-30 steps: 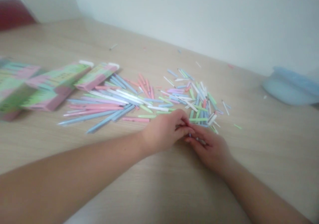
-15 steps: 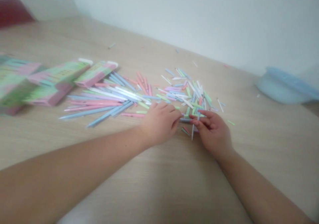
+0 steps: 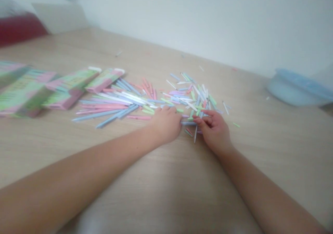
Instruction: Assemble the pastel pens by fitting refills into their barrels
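My left hand [image 3: 168,124] is closed, knuckles up, beside the pile; its fingertips are hidden and what they hold cannot be made out. A light blue stick [image 3: 189,123] lies between the two hands, its left end meeting my left fingers. My right hand [image 3: 214,130] pinches a thin pen-like stick [image 3: 195,135] between thumb and fingers, its pale pointed end hanging downward. Short pastel pieces [image 3: 191,100], probably pen parts, are heaped just beyond both hands. Longer pink, white and blue pen-like sticks [image 3: 106,107] lie to the left of my left hand.
Green-and-pink boxes [image 3: 105,79] lie on the wooden table [image 3: 161,189] at left. A pale blue bowl-like container [image 3: 299,88] stands at right by the white wall [image 3: 208,22]. A red object [image 3: 22,29] sits far left. A few stray pieces [image 3: 225,107] lie around the heap.
The view has shifted slightly, so most things appear moved. My left hand has drawn a little away to the left, showing more of the blue stick. My right hand keeps its pinch.
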Demonstrator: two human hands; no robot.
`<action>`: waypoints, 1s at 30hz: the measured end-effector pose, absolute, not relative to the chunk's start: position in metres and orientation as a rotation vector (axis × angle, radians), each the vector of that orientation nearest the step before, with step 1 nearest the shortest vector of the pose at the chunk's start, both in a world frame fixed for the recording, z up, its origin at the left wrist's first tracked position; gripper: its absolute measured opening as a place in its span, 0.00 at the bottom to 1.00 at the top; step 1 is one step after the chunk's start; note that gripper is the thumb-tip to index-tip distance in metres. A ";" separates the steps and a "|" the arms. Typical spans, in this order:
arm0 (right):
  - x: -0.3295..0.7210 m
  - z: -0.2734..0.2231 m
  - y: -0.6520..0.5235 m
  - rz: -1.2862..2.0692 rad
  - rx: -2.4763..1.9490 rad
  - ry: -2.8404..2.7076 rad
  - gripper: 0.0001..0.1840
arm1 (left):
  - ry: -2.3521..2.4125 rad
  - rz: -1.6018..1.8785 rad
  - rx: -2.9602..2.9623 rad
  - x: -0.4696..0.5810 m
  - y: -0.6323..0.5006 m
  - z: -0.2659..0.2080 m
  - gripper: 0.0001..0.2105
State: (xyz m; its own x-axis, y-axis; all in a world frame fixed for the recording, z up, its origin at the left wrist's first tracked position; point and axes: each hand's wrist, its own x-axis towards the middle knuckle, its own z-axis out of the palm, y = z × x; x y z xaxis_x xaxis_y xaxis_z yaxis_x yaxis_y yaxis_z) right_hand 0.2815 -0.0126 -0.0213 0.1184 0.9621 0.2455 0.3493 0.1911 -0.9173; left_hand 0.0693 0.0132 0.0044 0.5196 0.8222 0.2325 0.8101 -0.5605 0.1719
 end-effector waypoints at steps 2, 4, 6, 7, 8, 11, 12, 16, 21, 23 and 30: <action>0.281 -0.018 -0.012 0.731 -1.336 -1.381 0.31 | 1.431 0.456 2.694 0.068 0.015 0.003 0.12; 0.280 -0.013 -0.011 0.659 -1.324 -1.343 0.31 | 1.426 0.477 2.689 0.065 0.019 0.002 0.11; 0.280 -0.010 -0.011 0.585 -1.328 -1.329 0.30 | 1.428 0.505 2.687 0.059 0.022 0.002 0.10; 0.280 -0.009 -0.011 0.572 -1.328 -1.327 0.29 | 1.411 0.529 2.686 0.056 0.024 0.002 0.10; 0.280 -0.009 -0.011 0.578 -1.326 -1.327 0.29 | 1.384 0.568 2.677 0.052 0.026 0.002 0.10; 0.281 -0.010 -0.011 0.638 -1.320 -1.312 0.30 | 1.257 0.714 2.638 0.041 0.032 0.002 0.12; 0.281 -0.011 -0.012 0.650 -1.326 -1.307 0.30 | 1.225 0.742 2.627 0.037 0.034 0.002 0.14; 0.281 -0.014 -0.012 0.651 -1.319 -1.325 0.29 | 1.145 0.769 2.625 0.027 0.044 0.002 0.14; 0.281 -0.014 -0.011 0.677 -1.339 -1.344 0.31 | 1.142 0.813 2.631 0.021 0.054 -0.002 0.15; 0.280 -0.013 -0.012 0.693 -1.353 -1.342 0.31 | 1.138 0.827 2.602 0.020 0.056 -0.004 0.15; 0.281 -0.019 -0.009 0.740 -1.313 -1.329 0.31 | 1.160 0.812 2.528 0.016 0.060 -0.004 0.15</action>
State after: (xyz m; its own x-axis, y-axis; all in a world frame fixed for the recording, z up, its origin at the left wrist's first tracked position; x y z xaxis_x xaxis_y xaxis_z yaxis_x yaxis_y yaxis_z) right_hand 0.2809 -0.0087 -0.0190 0.1835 0.9491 0.2560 0.2822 0.1986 -0.9386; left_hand 0.0161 0.0602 -0.0038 0.5297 0.7559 0.3847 0.6203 -0.6546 0.4320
